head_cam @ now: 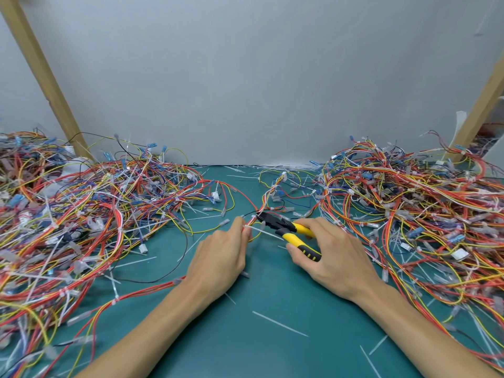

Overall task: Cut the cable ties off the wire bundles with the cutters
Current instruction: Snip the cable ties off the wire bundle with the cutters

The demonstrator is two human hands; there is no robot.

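Yellow-handled cutters [296,228] sit gripped in the right hand [332,255], left hand [221,255] pinching a wire bundle [266,199].

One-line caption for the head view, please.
Left hand pinches a wire bundle while right hand holds yellow-handled cutters beside its white cable tie on green mat.

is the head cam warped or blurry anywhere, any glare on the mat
Head view: the wide-angle lens makes the wooden posts lean outward; light is soft and even, faint shadows under the left hand and right hand, no glare on the green mat; cutters and wire bundle at centre are sharp, wire piles at the edges go soft.
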